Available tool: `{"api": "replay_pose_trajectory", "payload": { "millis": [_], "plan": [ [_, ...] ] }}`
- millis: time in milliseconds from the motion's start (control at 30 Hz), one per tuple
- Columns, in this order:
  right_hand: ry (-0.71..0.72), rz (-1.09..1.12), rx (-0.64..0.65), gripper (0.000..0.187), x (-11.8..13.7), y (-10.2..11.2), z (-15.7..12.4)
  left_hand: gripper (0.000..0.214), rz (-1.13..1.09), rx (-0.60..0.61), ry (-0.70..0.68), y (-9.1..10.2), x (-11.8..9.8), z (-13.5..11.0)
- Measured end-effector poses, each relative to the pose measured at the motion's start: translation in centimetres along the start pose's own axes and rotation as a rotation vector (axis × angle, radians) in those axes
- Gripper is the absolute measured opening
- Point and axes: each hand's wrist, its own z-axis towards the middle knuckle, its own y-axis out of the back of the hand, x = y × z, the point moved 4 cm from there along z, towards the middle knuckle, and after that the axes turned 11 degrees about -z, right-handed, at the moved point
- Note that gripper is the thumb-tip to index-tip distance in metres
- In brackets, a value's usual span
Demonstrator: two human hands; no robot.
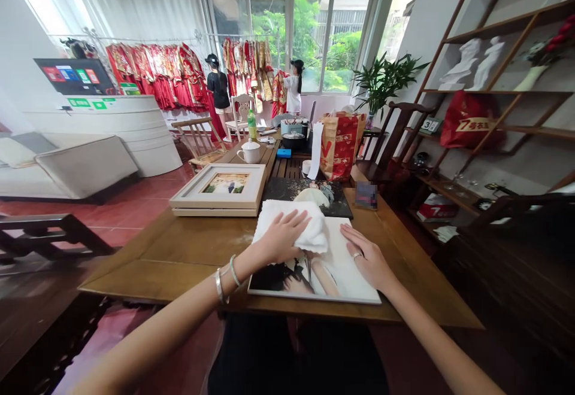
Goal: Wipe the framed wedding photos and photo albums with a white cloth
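Note:
Flat on a folded white towel [294,225] lies my left hand [281,236], fingers stretched out and a little apart. The towel rests over the upper left part of a large photo panel [332,281] near the table's front edge. My right hand [363,257] is spread on the panel's pale right side, its fingers extended and gripping nothing. Part of a pictured hand and a dark area show on the panel below the towel. Just behind it lies a second, dark photo panel [332,194], partly covered by the towel.
Stacked picture frames [188,194] lie left on the wooden table [202,257]. Further back stand a lidded white mug [250,152], a red paper bag [344,143] and a green bottle [251,125]. Two people are near red garments [153,78]. Shelves [503,93] stand right.

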Motion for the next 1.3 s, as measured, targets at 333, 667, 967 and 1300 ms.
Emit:
{"api": "replay_pose_trajectory", "payload": {
  "millis": [333,667,967,1300],
  "plan": [
    [0.014,0.038,-0.044,0.039,-0.5,-0.3,-0.1,0.089,-0.067,0.126,0.013,-1.9,-6.7,-7.9],
    [-0.006,0.049,-0.043,0.038,0.0,0.1,-0.2,0.078,-0.038,0.066,0.043,-0.2,-3.2,-4.7],
    [0.002,0.040,-0.062,0.038,-0.3,0.1,0.0,0.086,-0.022,0.015,0.114,-0.8,-2.4,-5.0],
    [0.012,0.026,-0.096,0.037,0.1,0.1,-0.2,0.101,-0.162,0.202,-0.054,-0.2,-5.9,-11.1]
  ]
}}
